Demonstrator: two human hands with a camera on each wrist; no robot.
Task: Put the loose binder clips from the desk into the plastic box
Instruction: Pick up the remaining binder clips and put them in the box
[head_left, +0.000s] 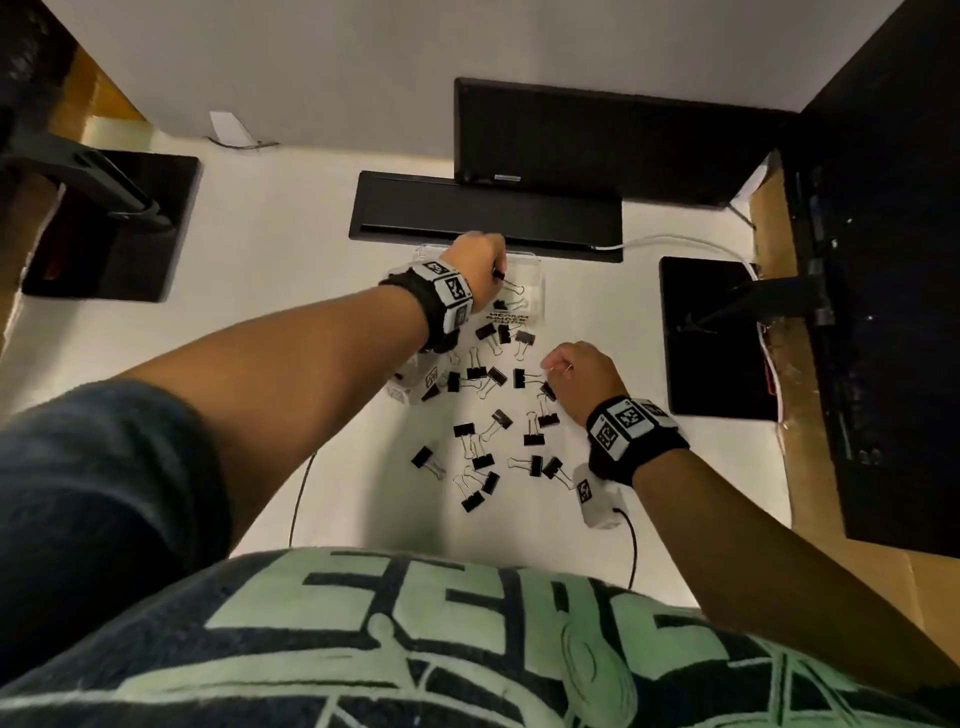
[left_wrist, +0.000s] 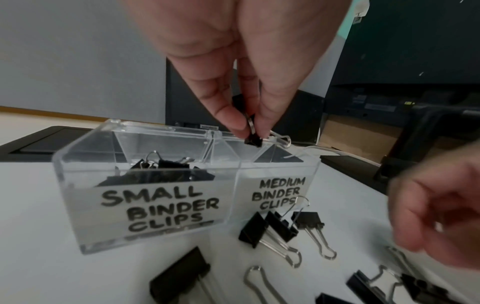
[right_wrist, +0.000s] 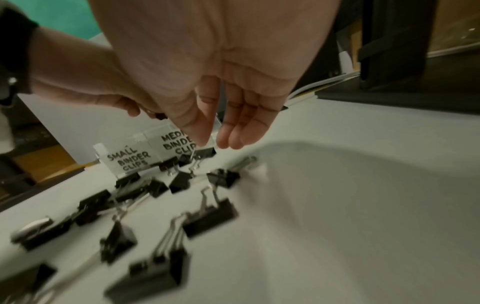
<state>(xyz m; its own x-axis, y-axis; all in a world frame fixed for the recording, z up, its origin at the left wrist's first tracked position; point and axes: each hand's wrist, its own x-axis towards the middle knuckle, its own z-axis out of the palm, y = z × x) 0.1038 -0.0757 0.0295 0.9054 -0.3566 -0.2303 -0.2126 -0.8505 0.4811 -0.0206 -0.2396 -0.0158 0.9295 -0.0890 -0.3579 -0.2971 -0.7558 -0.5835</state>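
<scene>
A clear plastic box (head_left: 525, 258) (left_wrist: 145, 205) (right_wrist: 130, 158) stands on the white desk with two compartments, labelled SMALL BINDER CLIPS and MEDIUM BINDER CLIPS. Several black clips lie in the small side. My left hand (head_left: 493, 270) (left_wrist: 250, 131) hovers over the medium side and pinches a small black binder clip (left_wrist: 253, 140) between thumb and fingers. Several loose black binder clips (head_left: 478, 462) (left_wrist: 267, 228) (right_wrist: 210, 218) lie scattered in front of the box. My right hand (head_left: 553, 366) (right_wrist: 214, 142) hangs just above those nearest the box, fingers relaxed and holding nothing.
A flat black slab (head_left: 483, 213) lies right behind the box, with a dark monitor (head_left: 597, 140) beyond it. A black pad (head_left: 711, 332) is at the right and a black stand base (head_left: 109, 223) at the left. A white cable (head_left: 675, 241) runs at the back right.
</scene>
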